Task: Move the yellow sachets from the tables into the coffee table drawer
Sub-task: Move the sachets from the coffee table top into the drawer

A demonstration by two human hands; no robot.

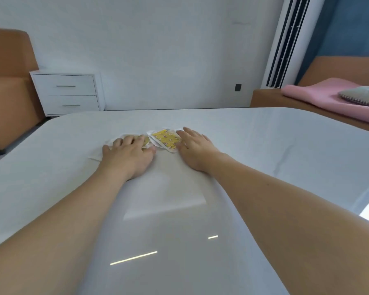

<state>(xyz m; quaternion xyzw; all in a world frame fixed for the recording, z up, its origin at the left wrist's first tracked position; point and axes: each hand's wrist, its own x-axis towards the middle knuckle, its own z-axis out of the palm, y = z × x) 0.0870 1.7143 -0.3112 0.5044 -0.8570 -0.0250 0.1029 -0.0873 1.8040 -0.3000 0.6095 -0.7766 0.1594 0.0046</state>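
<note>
On the glossy white table (264, 145), the left hand (126, 154) lies flat over one yellow sachet (145, 141); the right hand (194, 145), fingers spread, touches another sachet (165, 139). Thin, light and probably slippery, they are best pinched by their crimped edges.

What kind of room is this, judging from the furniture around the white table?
Probably a living room or lounge in a home. An orange sofa stands by a white two-drawer cabinet, a second orange seat carries a pink cushion, and a tall standing air conditioner is against the wall.
</note>
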